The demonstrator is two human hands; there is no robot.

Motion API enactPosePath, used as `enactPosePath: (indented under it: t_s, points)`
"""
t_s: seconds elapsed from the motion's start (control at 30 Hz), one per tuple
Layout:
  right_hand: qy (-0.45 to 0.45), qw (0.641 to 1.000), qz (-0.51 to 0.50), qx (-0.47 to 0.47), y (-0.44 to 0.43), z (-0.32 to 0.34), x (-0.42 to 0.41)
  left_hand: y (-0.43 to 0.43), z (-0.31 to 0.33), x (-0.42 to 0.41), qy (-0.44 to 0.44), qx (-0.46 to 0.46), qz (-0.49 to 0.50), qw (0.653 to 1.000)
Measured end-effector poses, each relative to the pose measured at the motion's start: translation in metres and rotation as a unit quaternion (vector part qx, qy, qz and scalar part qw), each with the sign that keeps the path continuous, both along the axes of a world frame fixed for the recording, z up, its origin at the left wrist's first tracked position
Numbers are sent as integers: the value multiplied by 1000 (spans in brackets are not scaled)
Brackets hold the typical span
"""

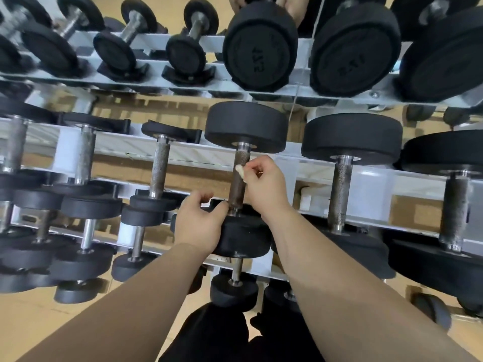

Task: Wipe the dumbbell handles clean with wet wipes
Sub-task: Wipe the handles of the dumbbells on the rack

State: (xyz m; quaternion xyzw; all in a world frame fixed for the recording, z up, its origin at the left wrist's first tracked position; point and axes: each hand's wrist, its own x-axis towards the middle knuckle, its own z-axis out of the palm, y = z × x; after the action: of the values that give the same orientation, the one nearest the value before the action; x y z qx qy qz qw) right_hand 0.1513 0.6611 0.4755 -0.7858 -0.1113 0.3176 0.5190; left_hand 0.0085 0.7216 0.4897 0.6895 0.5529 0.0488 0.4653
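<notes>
A black dumbbell lies on the middle rack tier, its rusty knurled handle (239, 184) running away from me between a far head (245, 126) and a near head (241, 237). My right hand (264, 182) pinches a small crumpled wet wipe (241, 172) against the right side of the handle's upper half. My left hand (200, 222) grips the near head's top left edge, thumb by the handle's base.
More dumbbells with bare metal handles (158, 171) (339, 192) lie on both sides on the white rack rail (371, 178). Larger black dumbbells (261, 45) fill the upper tier. Smaller ones (234, 291) sit on the tier below, above a tan floor.
</notes>
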Motion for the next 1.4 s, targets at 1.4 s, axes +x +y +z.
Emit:
enactPosePath:
  t_s: [1.4]
  points:
    - [-74, 984, 57, -154, 146, 41, -116, 209, 1, -118, 125, -45, -195, 972]
